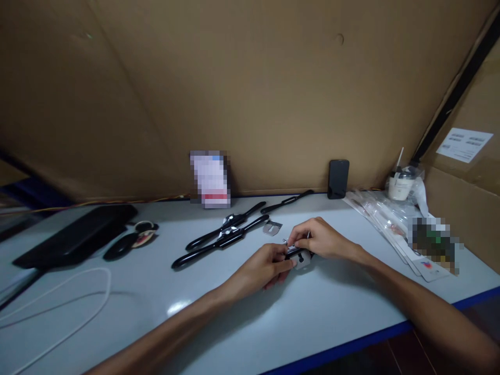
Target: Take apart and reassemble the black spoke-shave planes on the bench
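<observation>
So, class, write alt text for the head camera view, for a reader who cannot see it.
Two bare hands, the left hand and right hand, together hold a small black and silver part at a white table. Behind them lie long black tools, and a phone leans on a cardboard wall.

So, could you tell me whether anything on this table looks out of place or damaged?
Nothing looks spilled or broken. The left hand and right hand pinch a small part just above the table. The only untidy bit is the white cable, looping loosely toward the front left edge.
</observation>
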A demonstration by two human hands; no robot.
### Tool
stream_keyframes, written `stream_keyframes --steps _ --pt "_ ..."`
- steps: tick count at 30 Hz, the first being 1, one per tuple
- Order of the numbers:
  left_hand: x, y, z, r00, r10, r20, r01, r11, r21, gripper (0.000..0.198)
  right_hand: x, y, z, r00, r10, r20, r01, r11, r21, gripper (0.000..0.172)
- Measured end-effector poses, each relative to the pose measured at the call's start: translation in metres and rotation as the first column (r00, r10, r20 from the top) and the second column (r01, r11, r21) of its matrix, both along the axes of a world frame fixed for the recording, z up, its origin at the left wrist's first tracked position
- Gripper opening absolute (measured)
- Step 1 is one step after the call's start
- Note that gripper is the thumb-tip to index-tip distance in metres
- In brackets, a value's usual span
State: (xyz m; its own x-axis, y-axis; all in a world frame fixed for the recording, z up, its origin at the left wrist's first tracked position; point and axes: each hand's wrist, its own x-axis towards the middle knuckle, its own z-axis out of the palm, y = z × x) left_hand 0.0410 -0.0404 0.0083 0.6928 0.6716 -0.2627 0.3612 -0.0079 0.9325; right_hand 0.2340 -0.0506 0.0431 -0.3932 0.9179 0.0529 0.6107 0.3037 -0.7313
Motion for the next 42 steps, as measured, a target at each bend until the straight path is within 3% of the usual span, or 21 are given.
stream_keyframes --steps 3,6,9,11,12,14,16,17,20,23,27,32,36,39,42 --pt "0.001 0.0 -0.001 1.0 -0.012 0.001 0.012 1.0 -0.026 0.038 -0.001 0.0 -0.002 1.0 0.011 0.009 -0.011 1.0 0.025 0.028" --pt "0.0 -0.002 0.0 0.999 0.041 0.026 -0.04 0.999 -0.034 0.038 0.001 -0.002 -0.001 0.993 -0.102 -0.066 0.114 0.97 0.215 0.023" --pt "-0.002 -0.005 0.002 0.984 0.159 0.079 -0.156 0.987 -0.04 0.041 0.013 -0.005 0.008 0.945 -0.244 -0.217 0.322 0.805 0.498 0.018" --pt "-0.005 -0.004 0.003 0.963 0.247 0.108 -0.241 0.968 -0.064 0.042 0.027 -0.007 0.016 0.91 -0.318 -0.267 0.415 0.713 0.565 0.018" --pt "-0.006 -0.003 0.003 0.952 0.282 0.122 -0.274 0.958 -0.08 0.042 0.035 -0.008 0.02 0.905 -0.355 -0.235 0.425 0.718 0.551 0.018" --pt "-0.008 -0.002 0.002 0.933 0.326 0.15 -0.313 0.944 -0.104 0.041 0.048 -0.011 0.025 0.928 -0.373 -0.02 0.344 0.831 0.438 0.017" --pt "-0.009 -0.001 0.001 0.927 0.337 0.161 -0.323 0.94 -0.11 0.041 0.056 -0.015 0.027 0.919 -0.275 0.281 0.208 0.946 0.248 0.01" --pt "-0.009 -0.001 0.001 0.93 0.331 0.162 -0.317 0.942 -0.108 0.04 0.056 -0.018 0.026 0.889 -0.223 0.399 0.166 0.971 0.172 0.006" --pt "-0.007 -0.004 0.002 0.939 0.303 0.161 -0.29 0.952 -0.094 0.038 0.049 -0.026 0.019 0.781 -0.185 0.596 0.145 0.983 0.114 0.025" --pt "-0.006 -0.007 0.006 0.94 0.301 0.161 -0.29 0.953 -0.088 0.038 0.039 -0.033 0.01 0.725 -0.15 0.672 0.106 0.989 0.106 0.028" --pt "-0.007 -0.009 0.009 0.943 0.299 0.148 -0.288 0.953 -0.09 0.038 0.04 -0.032 0.005 0.757 -0.096 0.646 0.094 0.995 0.038 0.02" --pt "-0.008 -0.007 0.005 0.944 0.302 0.134 -0.295 0.953 -0.072 0.039 0.05 -0.023 0.007 0.834 -0.015 0.552 0.087 0.991 -0.104 0.029" --pt "-0.006 -0.005 0.001 0.938 0.313 0.148 -0.308 0.95 -0.06 0.039 0.049 -0.023 0.014 0.872 0.096 0.481 -0.033 0.99 -0.137 0.018" --pt "-0.006 -0.006 0.002 0.935 0.319 0.158 -0.31 0.948 -0.075 0.037 0.043 -0.025 0.019 0.947 0.135 0.292 -0.107 0.988 -0.11 0.018" --pt "-0.006 -0.007 0.003 0.933 0.326 0.152 -0.319 0.945 -0.066 0.035 0.033 -0.026 0.017 0.998 -0.006 -0.064 -0.004 0.987 -0.161 0.019"
